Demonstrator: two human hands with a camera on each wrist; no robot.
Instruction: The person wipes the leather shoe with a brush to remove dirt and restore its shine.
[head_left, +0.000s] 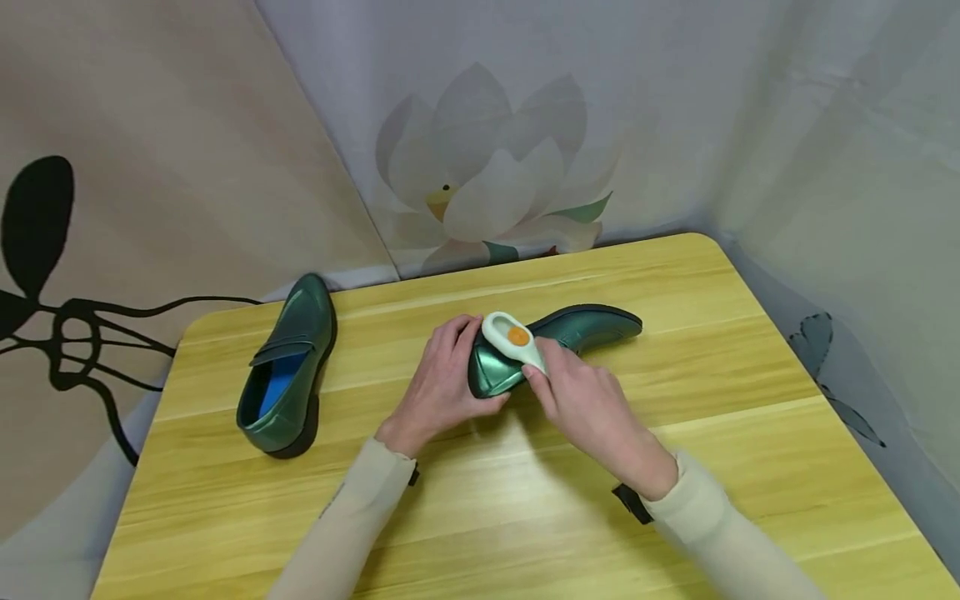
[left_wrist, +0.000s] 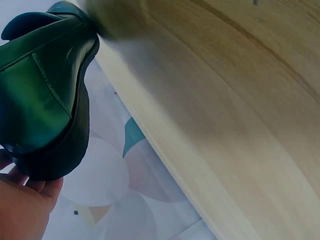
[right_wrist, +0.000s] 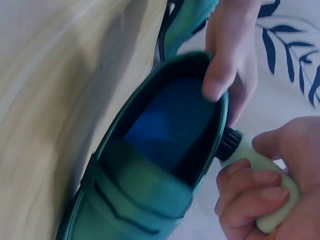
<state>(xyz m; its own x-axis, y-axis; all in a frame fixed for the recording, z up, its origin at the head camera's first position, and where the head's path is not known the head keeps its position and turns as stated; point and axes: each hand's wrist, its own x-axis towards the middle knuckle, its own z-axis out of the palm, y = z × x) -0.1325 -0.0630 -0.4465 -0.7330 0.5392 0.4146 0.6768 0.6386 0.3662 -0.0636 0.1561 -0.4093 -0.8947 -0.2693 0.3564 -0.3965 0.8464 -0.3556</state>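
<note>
A glossy green loafer (head_left: 491,371) lies tilted on its side, toe to the right. My left hand (head_left: 446,367) grips it at the heel; in the right wrist view the thumb reaches over the collar toward the blue insole (right_wrist: 167,120). Fingers (left_wrist: 42,187) curl under the dark heel in the left wrist view. With my right hand (head_left: 592,408) I hold a small pale brush (head_left: 501,332) with an orange spot on its body. Its black bristles (right_wrist: 229,143) are right at the loafer's outer side near the collar.
The matching green loafer (head_left: 288,375) stands upright at the left of the wooden table (head_left: 750,450), toe toward the back edge. A printed curtain (head_left: 637,100) hangs behind the table and along its sides.
</note>
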